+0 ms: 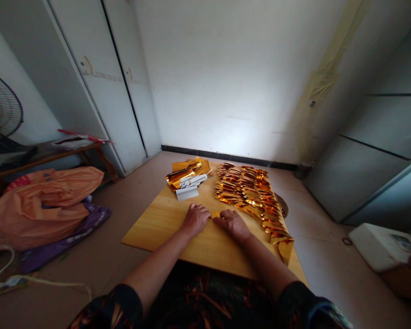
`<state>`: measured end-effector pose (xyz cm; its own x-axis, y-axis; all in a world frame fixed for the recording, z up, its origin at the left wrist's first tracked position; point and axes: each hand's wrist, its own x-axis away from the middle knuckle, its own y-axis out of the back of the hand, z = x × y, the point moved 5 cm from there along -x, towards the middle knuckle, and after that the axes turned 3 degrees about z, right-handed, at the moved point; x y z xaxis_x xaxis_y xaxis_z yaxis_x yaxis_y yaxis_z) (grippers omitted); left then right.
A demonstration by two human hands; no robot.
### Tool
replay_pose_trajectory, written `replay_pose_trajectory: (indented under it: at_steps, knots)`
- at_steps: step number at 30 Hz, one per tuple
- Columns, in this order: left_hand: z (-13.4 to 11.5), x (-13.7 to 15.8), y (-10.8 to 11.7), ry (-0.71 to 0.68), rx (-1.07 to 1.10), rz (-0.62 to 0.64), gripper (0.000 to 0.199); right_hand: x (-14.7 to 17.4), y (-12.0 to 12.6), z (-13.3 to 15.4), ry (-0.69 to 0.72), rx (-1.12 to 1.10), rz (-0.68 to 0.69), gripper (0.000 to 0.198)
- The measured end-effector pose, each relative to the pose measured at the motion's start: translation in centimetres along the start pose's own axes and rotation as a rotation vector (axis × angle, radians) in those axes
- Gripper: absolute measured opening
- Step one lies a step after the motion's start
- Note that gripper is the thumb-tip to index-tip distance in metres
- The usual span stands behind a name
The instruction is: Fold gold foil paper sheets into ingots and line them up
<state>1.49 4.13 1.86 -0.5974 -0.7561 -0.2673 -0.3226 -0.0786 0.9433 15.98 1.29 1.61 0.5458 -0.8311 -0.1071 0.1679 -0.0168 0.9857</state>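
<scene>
My left hand and my right hand rest close together over the middle of a wooden board. A small piece of gold foil paper shows between my fingertips, mostly covered by them. Both hands have their fingers bent and pressed down on it. Beyond my left hand lies a loose pile of gold foil paper sheets, some with the white side up. To the right, rows of folded gold foil pieces overlap along the board, reaching its right edge.
An orange bag and a purple bag lie on the floor at left, near a cable. A low wooden bench and a fan stand behind. At right are a white box and a grey cabinet.
</scene>
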Motion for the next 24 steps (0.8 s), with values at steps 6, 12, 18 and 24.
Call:
replay_pose_trajectory:
  at_steps: [6, 12, 18, 24]
  knots:
    - [0.4, 0.8, 0.1, -0.053, 0.021, -0.012, 0.019, -0.6, 0.0, 0.1, 0.071, 0.102, 0.063, 0.023]
    - [0.6, 1.1, 0.0, -0.085, 0.02, -0.025, 0.022, -1.0, 0.1, 0.2, 0.087, 0.137, 0.09, 0.025]
    - [0.6, 1.1, 0.1, -0.068, 0.008, -0.002, 0.023, -1.2, 0.3, 0.2, 0.078, 0.093, 0.104, 0.024]
    - [0.6, 1.1, 0.1, -0.072, 0.0, -0.01, 0.022, -0.7, 0.8, -0.1, 0.06, 0.031, 0.097, 0.02]
